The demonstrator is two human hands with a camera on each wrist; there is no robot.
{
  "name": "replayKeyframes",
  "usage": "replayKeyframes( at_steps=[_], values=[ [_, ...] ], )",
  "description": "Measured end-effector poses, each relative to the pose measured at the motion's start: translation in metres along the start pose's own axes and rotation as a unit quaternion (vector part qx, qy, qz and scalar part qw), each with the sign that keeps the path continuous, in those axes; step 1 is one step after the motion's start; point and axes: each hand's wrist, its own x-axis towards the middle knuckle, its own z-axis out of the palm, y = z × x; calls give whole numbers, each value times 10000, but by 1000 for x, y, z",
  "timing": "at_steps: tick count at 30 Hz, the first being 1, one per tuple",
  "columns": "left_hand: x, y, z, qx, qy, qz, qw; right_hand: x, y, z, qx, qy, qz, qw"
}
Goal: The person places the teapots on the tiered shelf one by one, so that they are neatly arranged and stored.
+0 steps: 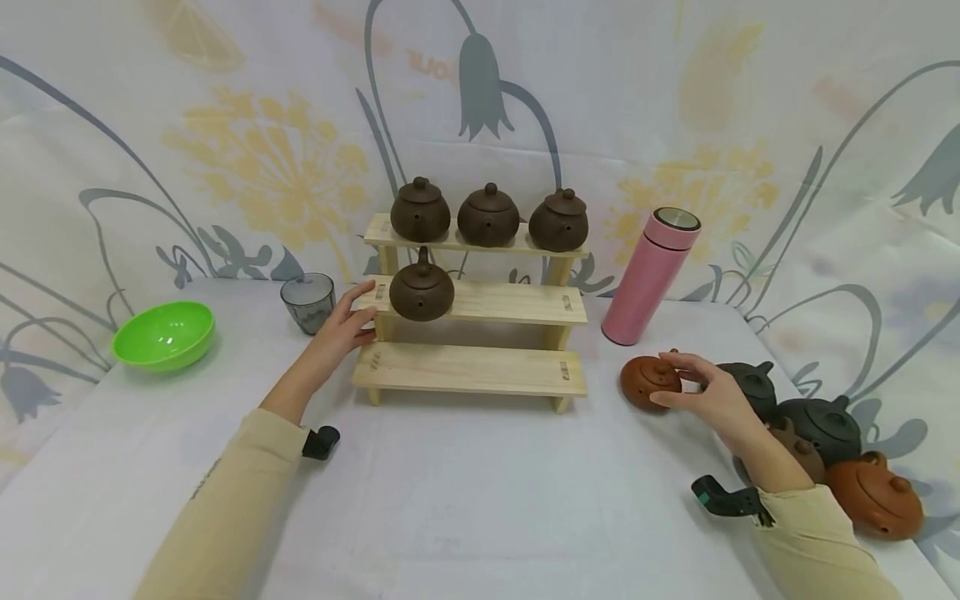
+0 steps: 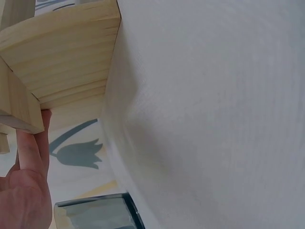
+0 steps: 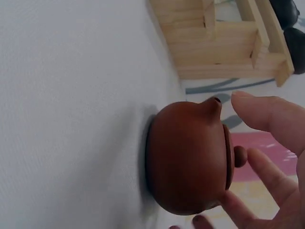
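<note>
On the right of the head view, my right hand (image 1: 708, 392) reaches round a small reddish-brown clay teapot (image 1: 649, 383) standing on the table. The right wrist view shows the thumb (image 3: 269, 114) just off the teapot's spout, one finger by the lid knob (image 3: 240, 156) and others at its far side. My left hand (image 1: 341, 329) touches the left end of a three-tier wooden stand (image 1: 510, 300), fingers extended along the middle shelf's edge. Three dark brown teapots (image 1: 488, 217) line the top shelf. Another dark brown teapot (image 1: 422, 287) sits at the middle shelf's left.
Beside my right forearm cluster several teapots, including a black one (image 1: 821, 427) and a reddish-brown one (image 1: 876, 497). A pink thermos (image 1: 648, 279) stands behind the handled teapot. Left of the stand are a grey glass (image 1: 309, 302) and a green bowl (image 1: 165, 336). A patterned cloth hangs behind.
</note>
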Motion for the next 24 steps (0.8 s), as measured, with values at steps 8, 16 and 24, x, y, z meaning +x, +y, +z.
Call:
replayKeyframes(
  at_steps=[8, 16, 24],
  values=[
    [0, -1, 0, 38, 7, 3, 10000, 10, 1, 18, 102, -14, 622, 9980],
    [1, -2, 0, -23, -12, 24, 10000, 14, 2, 25, 184, -22, 386, 9991],
    [2, -3, -1, -21, -19, 50, 10000, 13, -13, 29, 302, -130, 142, 9994]
  ],
)
